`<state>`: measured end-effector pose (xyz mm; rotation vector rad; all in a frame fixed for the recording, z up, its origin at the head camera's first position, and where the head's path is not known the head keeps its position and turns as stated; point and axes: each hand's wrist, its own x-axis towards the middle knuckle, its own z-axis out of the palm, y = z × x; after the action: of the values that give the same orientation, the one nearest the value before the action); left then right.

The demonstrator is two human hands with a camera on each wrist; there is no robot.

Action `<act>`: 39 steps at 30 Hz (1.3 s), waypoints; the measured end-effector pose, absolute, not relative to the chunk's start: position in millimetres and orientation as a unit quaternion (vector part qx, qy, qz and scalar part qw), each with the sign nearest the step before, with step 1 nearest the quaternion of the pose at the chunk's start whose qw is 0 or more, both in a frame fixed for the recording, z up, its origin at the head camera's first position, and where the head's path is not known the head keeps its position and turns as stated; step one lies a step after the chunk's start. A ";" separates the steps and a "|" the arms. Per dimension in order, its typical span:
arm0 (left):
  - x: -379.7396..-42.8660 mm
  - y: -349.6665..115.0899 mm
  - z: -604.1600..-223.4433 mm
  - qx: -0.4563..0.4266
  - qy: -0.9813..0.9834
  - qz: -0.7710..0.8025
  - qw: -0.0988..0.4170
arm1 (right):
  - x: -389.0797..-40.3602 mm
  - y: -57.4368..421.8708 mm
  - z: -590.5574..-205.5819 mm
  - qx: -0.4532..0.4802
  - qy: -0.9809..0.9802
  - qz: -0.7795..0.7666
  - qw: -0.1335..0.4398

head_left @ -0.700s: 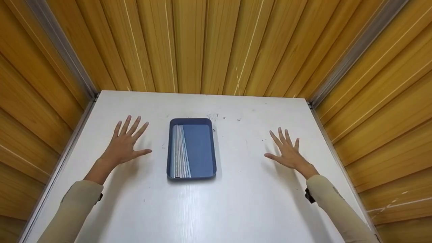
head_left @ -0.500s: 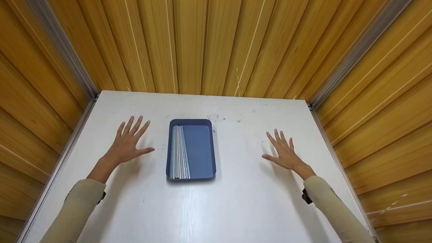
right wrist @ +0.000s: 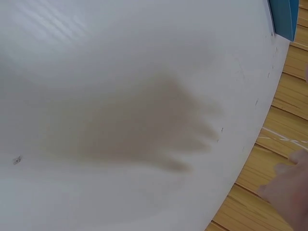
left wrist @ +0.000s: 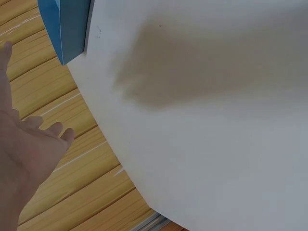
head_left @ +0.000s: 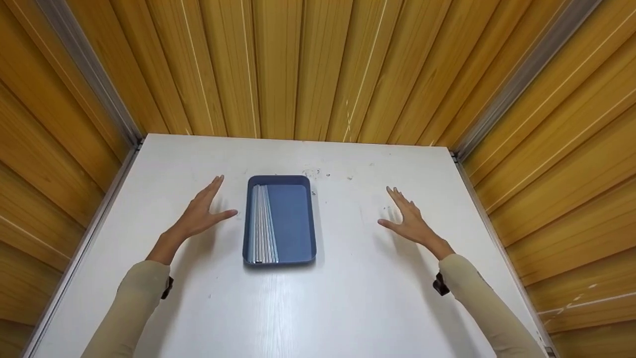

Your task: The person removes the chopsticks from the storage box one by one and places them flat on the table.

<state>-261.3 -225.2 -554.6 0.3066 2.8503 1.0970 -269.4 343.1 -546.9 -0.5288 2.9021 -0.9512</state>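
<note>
A blue rectangular tray point(head_left: 294, 223) lies on the white table. Along its left side rests a bundle of thin, pale, flat strips point(head_left: 263, 226), fanned slightly at the near end; their kind is unclear. My left hand point(head_left: 198, 214) hovers to the left of the tray, thumb pointing toward it, fingers extended and nothing held. To the right of the tray, farther off, my right hand point(head_left: 411, 223) is also in the air with its fingers straight and spread. In the left wrist view the left hand point(left wrist: 29, 149) shows its palm, with the tray's corner point(left wrist: 72, 29) above.
The white table point(head_left: 338, 308) bears a few small dark marks behind and right of the tray. Yellow wood-look panels point(head_left: 318, 69) wall the back and both sides, with metal posts point(head_left: 94, 69) at the corners. Each sleeve has a dark device point(head_left: 440, 284) at the wrist.
Both hands have moved inward toward the tray. The left hand has turned edge-on, and the right hand has turned too. The tray and strips stay in place.
</note>
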 end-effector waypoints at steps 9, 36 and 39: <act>-270.1 -208.6 -564.1 0.106 0.882 0.455 0.061 | -275.7 329.6 -547.4 -0.160 0.899 -0.405 0.042; -280.5 -186.0 -612.9 0.049 0.742 0.651 0.156 | -298.8 283.0 -552.0 -0.173 0.845 -0.501 0.077; -281.6 -187.6 -614.2 0.051 0.736 0.655 0.165 | -302.0 277.6 -552.0 -0.176 0.830 -0.520 0.093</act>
<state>-281.6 -187.6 -614.2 0.1446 2.0960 1.8671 -302.0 277.6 -552.0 -0.5234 2.4638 -1.5442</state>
